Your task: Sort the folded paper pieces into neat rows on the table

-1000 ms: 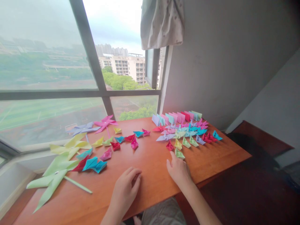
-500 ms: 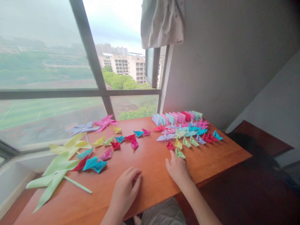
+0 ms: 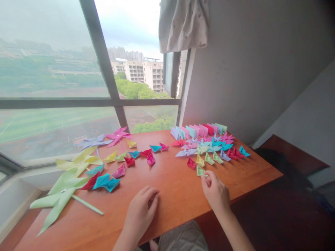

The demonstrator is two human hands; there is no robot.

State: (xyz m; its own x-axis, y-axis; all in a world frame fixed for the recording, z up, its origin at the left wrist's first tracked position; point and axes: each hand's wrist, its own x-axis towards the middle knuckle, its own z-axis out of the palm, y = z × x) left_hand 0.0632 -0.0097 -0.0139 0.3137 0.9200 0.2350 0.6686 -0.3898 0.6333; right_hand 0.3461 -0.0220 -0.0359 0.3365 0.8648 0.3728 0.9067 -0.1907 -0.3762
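My right hand [image 3: 216,192] rests on the wooden table [image 3: 170,188] with its fingertips pinched on the right edge of a small light green folded paper piece [image 3: 200,170]. My left hand [image 3: 141,209] lies loosely curled on the table near the front edge, holding nothing. Just beyond the green piece lie a red piece [image 3: 191,162], a yellow piece [image 3: 200,160] and two more green pieces [image 3: 212,158].
Several coloured folded papers cover the far right of the table [image 3: 209,141]. More small pieces [image 3: 136,155] and large paper pinwheels [image 3: 68,184] lie at left by the window [image 3: 52,87]. A grey wall is at right; the table edge drops off at front and right.
My right hand slid to the right and its fingers closed on the edge of the light green piece. The left hand stayed put.
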